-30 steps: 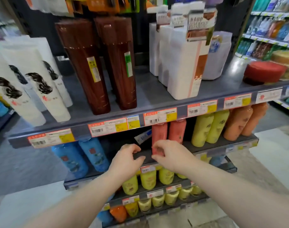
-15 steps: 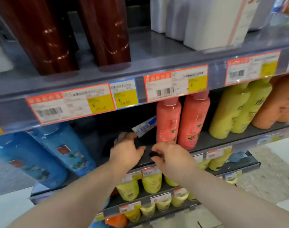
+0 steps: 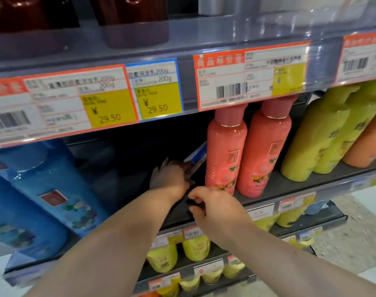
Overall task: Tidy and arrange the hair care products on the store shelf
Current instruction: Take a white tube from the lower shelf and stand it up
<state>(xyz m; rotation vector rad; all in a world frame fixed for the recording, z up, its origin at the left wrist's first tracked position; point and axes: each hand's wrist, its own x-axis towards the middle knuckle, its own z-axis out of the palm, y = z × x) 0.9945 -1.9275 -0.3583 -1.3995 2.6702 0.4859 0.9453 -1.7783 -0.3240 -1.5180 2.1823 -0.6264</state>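
Fingers of the left hand touch the tilted tube above.

The left forearm and right forearm are bare as far as they show — smooth, slender. The left hand and right hand are bare too — the left one shadowed.
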